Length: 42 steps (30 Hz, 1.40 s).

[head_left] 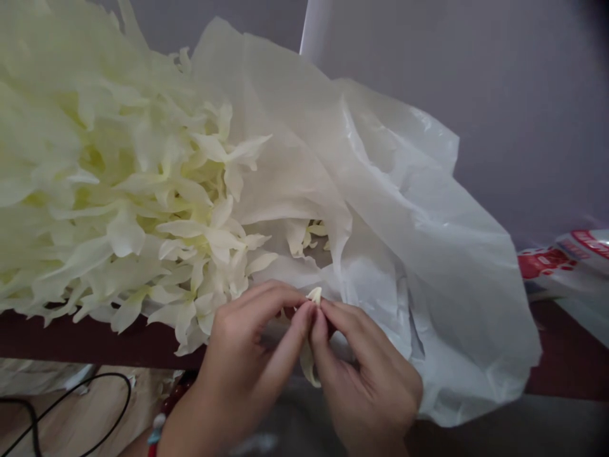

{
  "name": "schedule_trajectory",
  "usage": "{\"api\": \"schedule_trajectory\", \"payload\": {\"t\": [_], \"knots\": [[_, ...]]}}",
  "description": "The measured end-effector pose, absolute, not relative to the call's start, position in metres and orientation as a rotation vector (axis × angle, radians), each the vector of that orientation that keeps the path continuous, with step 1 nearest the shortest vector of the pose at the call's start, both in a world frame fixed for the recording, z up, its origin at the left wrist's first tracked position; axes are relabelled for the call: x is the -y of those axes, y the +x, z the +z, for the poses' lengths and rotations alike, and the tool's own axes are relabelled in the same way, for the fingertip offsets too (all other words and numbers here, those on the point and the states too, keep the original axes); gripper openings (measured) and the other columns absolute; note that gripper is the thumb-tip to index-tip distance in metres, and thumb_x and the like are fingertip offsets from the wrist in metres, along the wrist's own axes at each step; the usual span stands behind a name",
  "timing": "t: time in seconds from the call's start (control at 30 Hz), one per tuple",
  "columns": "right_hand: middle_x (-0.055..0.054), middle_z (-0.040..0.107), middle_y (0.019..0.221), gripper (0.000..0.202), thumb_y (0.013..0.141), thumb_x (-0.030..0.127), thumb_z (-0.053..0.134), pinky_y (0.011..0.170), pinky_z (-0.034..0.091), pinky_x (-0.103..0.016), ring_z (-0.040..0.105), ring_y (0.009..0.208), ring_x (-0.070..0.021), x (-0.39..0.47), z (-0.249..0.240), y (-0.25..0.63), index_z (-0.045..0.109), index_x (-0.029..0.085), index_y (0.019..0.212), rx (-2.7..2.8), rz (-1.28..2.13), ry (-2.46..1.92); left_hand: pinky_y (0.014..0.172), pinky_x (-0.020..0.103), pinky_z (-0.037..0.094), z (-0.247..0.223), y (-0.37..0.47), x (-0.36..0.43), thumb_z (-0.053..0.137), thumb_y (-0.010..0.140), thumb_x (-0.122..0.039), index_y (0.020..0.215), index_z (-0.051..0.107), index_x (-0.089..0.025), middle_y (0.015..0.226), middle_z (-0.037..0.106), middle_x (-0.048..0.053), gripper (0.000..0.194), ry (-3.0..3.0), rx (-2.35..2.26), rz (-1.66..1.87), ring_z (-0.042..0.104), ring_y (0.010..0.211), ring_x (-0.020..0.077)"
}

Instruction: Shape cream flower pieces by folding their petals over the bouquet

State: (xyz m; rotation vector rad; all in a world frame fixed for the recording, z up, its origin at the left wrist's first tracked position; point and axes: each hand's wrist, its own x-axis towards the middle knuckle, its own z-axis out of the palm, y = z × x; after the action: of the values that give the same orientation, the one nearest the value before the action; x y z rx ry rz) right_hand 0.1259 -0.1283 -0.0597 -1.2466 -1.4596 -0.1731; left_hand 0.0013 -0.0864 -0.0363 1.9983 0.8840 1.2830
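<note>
The bare left hand (250, 346) and bare right hand (373, 374) pinch a slender cream petal-like piece (314, 295) between fingertips, probably for fine control. Pale-yellow, soft-petalled flowers (143, 197) lie leftward, apparently for easy reach, beside a crumpled translucent-white plastic sheet (457, 273).

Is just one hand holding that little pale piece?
No, the left hand and right hand both pinch the pale piece, their fingertips meeting around it.
</note>
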Motion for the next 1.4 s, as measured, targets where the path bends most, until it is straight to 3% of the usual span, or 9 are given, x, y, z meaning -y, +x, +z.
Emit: {"api": "schedule_trajectory", "payload": {"t": [0.13, 0.27, 0.47, 0.63, 0.83, 0.93, 1.07, 1.2, 1.4], "knots": [[-0.005, 0.081, 0.076, 0.017, 0.087, 0.001, 0.067, 0.070, 0.061, -0.018, 0.077, 0.065, -0.0146, 0.130, -0.063, 0.121, 0.075, 0.016, 0.089, 1.368, -0.208, -1.326, 0.076, 0.006, 0.051, -0.035, 0.001, 0.089, 0.066, 0.088, -0.004, 0.086, 0.067, -0.016, 0.081, 0.071, -0.003, 0.012, 2.115, -0.866, 1.331, 0.066, 0.076, 0.0033], [-0.002, 0.078, 0.070, 0.009, 0.089, 0.012, 0.069, 0.060, 0.060, -0.018, 0.072, 0.056, -0.0123, 0.127, -0.068, 0.122, 0.075, 0.017, 0.084, 1.152, -0.118, -1.439, 0.075, 0.005, 0.051, -0.032, 0.002, 0.094, 0.063, 0.087, -0.003, 0.082, 0.065, -0.015, 0.079, 0.069, -0.003, 0.013, 2.082, -0.812, 1.316, 0.066, 0.073, 0.0019], [0.004, 0.080, 0.076, 0.009, 0.088, 0.017, 0.071, 0.066, 0.060, -0.018, 0.074, 0.065, -0.0114, 0.125, -0.068, 0.125, 0.077, 0.024, 0.086, 1.077, 0.112, -1.358, 0.093, 0.013, 0.051, -0.031, 0.001, 0.089, 0.063, 0.093, -0.007, 0.094, 0.068, -0.018, 0.096, 0.075, -0.001, 0.012, 2.058, -0.782, 1.324, 0.068, 0.097, 0.0063], [0.005, 0.080, 0.072, 0.007, 0.089, 0.025, 0.073, 0.059, 0.059, -0.013, 0.074, 0.060, -0.0094, 0.126, -0.062, 0.131, 0.078, 0.025, 0.083, 0.962, 0.308, -1.362, 0.101, 0.017, 0.047, -0.023, -0.009, 0.085, 0.060, 0.094, -0.006, 0.092, 0.066, -0.016, 0.097, 0.076, 0.000, 0.012, 2.201, -0.634, 1.139, 0.067, 0.096, 0.0068], [0.004, 0.081, 0.079, 0.007, 0.093, 0.026, 0.068, 0.064, 0.060, -0.012, 0.078, 0.069, -0.0097, 0.126, -0.058, 0.131, 0.075, 0.027, 0.091, 0.933, 0.432, -1.289, 0.094, 0.014, 0.049, -0.025, -0.011, 0.084, 0.060, 0.094, -0.005, 0.118, 0.059, -0.020, 0.107, 0.070, 0.000, 0.028, 2.278, -0.662, 0.973, 0.061, 0.105, 0.0088], [0.003, 0.080, 0.076, 0.005, 0.093, 0.024, 0.069, 0.059, 0.060, -0.013, 0.077, 0.063, -0.0103, 0.127, -0.055, 0.131, 0.073, 0.027, 0.093, 0.940, 0.552, -1.244, 0.089, 0.016, 0.050, -0.030, -0.007, 0.083, 0.059, 0.098, -0.006, 0.112, 0.059, -0.021, 0.102, 0.070, -0.001, 0.020, 2.342, -0.676, 0.975, 0.059, 0.099, 0.0108], [0.001, 0.081, 0.073, 0.013, 0.084, 0.026, 0.079, 0.056, 0.061, -0.015, 0.076, 0.057, -0.0121, 0.125, -0.052, 0.133, 0.072, 0.024, 0.095, 0.841, 0.775, -1.199, 0.095, 0.024, 0.051, -0.034, -0.005, 0.080, 0.057, 0.099, -0.008, 0.105, 0.061, -0.017, 0.102, 0.072, 0.002, 0.012, 2.478, -0.634, 1.038, 0.058, 0.098, 0.0148], [0.000, 0.079, 0.068, 0.017, 0.082, 0.034, 0.082, 0.056, 0.061, -0.017, 0.074, 0.055, -0.0128, 0.122, -0.052, 0.137, 0.072, 0.022, 0.087, 0.776, 0.891, -1.192, 0.099, 0.030, 0.053, -0.030, -0.008, 0.084, 0.057, 0.098, -0.008, 0.102, 0.064, -0.017, 0.105, 0.075, 0.005, 0.012, 2.540, -0.576, 1.076, 0.062, 0.107, 0.0189], [-0.005, 0.082, 0.083, 0.025, 0.086, 0.042, 0.080, 0.048, 0.060, -0.021, 0.076, 0.059, -0.0172, 0.122, -0.057, 0.144, 0.066, 0.021, 0.087, 0.750, 0.914, -1.226, 0.100, 0.029, 0.056, -0.010, -0.029, 0.090, 0.065, 0.094, -0.013, 0.090, 0.065, -0.024, 0.101, 0.079, 0.000, 0.012, 2.353, -0.576, 1.044, 0.069, 0.111, 0.0182]]}}
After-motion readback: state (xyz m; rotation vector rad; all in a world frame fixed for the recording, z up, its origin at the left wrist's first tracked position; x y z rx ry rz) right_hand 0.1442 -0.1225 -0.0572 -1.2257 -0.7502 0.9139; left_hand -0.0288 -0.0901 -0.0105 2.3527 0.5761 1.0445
